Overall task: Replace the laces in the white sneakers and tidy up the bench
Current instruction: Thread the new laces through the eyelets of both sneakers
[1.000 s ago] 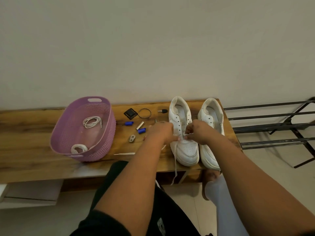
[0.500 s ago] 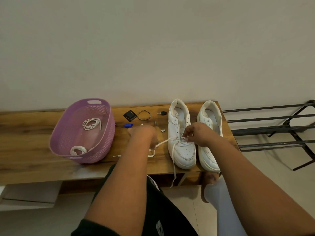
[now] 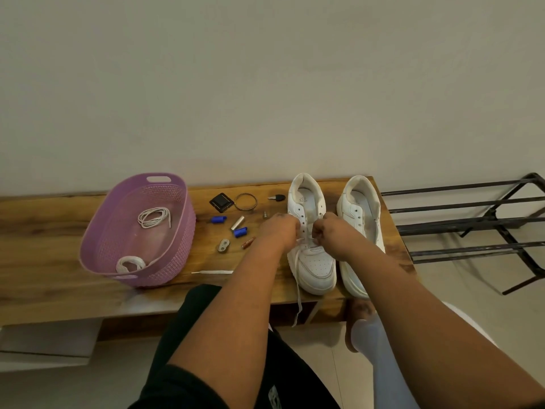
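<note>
Back from its pull toward the basket (image 3: 137, 231), the left hand (image 3: 280, 230) rejoins the right hand (image 3: 330, 234).
Both hands' fingers pinch the lace (image 3: 298, 290) over the left sneaker (image 3: 312, 261), right of the basket on the counter (image 3: 44, 231); the sneaker runs toe-to-heel away from them, hands equally near.

We find almost no text here. On the insole of the left sneaker (image 3: 306, 214) there is a small dark print (image 3: 303, 199) — too blurred for us to read. On the black shorts (image 3: 274, 398), near the bottom edge, we see a pale mark — also not readable.
</note>
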